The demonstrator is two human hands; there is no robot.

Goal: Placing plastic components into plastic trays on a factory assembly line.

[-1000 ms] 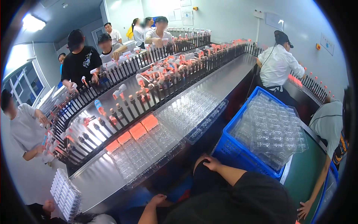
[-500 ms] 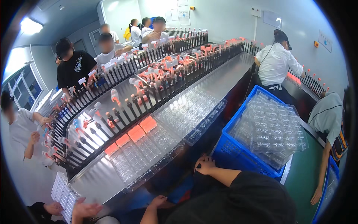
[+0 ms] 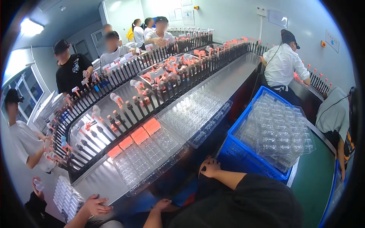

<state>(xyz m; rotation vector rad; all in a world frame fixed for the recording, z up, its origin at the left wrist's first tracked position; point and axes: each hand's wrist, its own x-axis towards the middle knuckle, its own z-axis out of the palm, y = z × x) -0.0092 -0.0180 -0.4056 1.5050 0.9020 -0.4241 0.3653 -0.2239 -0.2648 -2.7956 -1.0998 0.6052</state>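
My left hand (image 3: pixel 163 205) lies low in the middle, over dark clothing, with its fingers stretched out and nothing seen in it. Farther right, my right hand (image 3: pixel 210 167) rests with bent, parted fingers on a dark surface, beside the blue crate (image 3: pixel 243 152). That crate holds stacked clear plastic trays (image 3: pixel 283 129). Ahead of my hands, a clear tray (image 3: pixel 159 150) with orange-pink pieces (image 3: pixel 139 135) at its far end lies on the metal table (image 3: pixel 93 182). Another clear tray (image 3: pixel 194 114) sits farther along, overhanging the table edge.
Dark upright spindles (image 3: pixel 133 108), some carrying pink and white parts, line the table. A co-worker's hand (image 3: pixel 97 206) is at lower left, near a tray of white pieces (image 3: pixel 65 197). A green surface (image 3: pixel 313 186) lies right of the crate. Several people work beyond.
My hands have stayed in place. At lower left, the co-worker's one hand has risen with small whitish pieces, and the other has moved slightly right. The person in black has lifted a hand.
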